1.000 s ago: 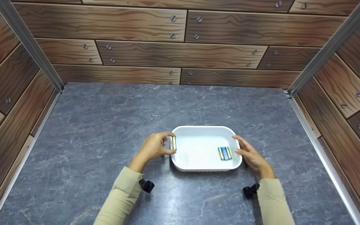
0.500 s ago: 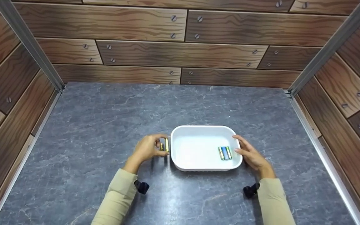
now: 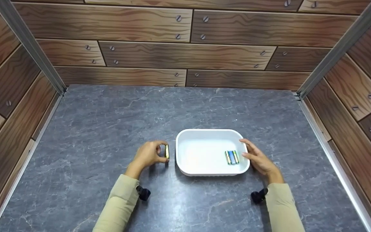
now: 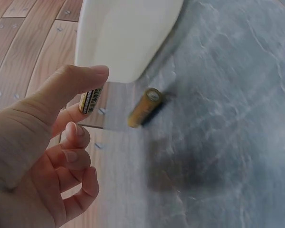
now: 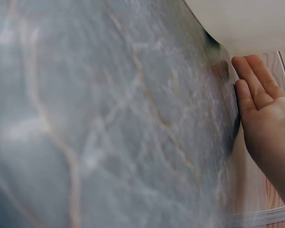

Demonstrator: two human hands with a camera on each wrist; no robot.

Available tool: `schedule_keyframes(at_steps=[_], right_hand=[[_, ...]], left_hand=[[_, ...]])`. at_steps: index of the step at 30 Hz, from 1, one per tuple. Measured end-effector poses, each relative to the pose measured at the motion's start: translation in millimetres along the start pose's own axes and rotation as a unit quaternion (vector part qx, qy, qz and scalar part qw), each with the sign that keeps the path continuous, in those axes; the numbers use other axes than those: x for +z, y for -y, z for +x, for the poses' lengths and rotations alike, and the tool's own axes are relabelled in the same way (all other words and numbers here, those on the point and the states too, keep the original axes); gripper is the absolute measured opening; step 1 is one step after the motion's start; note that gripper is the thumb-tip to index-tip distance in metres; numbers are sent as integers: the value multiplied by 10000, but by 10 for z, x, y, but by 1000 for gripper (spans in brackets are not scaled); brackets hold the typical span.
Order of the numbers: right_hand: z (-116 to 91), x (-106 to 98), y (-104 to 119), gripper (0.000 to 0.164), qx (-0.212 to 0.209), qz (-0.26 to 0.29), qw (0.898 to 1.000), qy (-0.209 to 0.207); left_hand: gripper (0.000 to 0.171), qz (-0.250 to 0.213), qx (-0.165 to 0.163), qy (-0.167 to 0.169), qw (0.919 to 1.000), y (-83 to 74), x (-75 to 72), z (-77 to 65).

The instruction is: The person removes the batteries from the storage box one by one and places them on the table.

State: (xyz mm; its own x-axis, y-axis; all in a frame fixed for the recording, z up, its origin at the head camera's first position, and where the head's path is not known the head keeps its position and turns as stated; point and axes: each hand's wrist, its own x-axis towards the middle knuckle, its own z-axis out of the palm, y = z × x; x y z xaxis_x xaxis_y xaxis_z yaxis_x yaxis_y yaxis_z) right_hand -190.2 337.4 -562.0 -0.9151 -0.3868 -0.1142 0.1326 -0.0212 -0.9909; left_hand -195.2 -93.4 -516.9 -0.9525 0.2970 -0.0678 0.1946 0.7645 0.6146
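Note:
My left hand (image 3: 148,154) pinches a gold-coloured battery (image 4: 89,100) endwise between thumb and index finger, just left of a white basin (image 3: 198,158). In the left wrist view, a second gold battery (image 4: 145,108) stands out on the table below the basin's corner. From the head that second battery is hidden behind the held one. My right hand (image 3: 260,161) holds the basin's right side, with thumb and a finger over the rim. Its other fingers (image 5: 256,78) lie along the outside, close under the basin wall. Inside the basin, batteries (image 3: 232,157) lie side by side near the right end.
A grey marbled tabletop (image 3: 114,112) surrounds the basin. Wood-patterned walls (image 3: 147,54) enclose it at the back and both sides, with metal posts (image 3: 31,48) at the corners. Small black cameras (image 3: 144,194) sit on both wrists.
My left hand has drawn back leftward from the basin's left rim, carrying the pinched battery over the spot where the other one stood visible. The right hand and basin have stayed put.

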Motion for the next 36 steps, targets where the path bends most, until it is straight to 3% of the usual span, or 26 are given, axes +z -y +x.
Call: schedule_keyframes(at_steps=[7, 22, 36], right_hand=[[0, 3, 5, 48, 80, -49, 9999, -117], [8, -5, -3, 48, -41, -76, 10000, 21], [0, -1, 5, 50, 57, -113, 9999, -5]], left_hand=[[52, 160, 0, -91, 9998, 98, 57, 12], [54, 412, -336, -66, 9986, 241, 142, 30], [61, 351, -420, -72, 9985, 216, 120, 1]])
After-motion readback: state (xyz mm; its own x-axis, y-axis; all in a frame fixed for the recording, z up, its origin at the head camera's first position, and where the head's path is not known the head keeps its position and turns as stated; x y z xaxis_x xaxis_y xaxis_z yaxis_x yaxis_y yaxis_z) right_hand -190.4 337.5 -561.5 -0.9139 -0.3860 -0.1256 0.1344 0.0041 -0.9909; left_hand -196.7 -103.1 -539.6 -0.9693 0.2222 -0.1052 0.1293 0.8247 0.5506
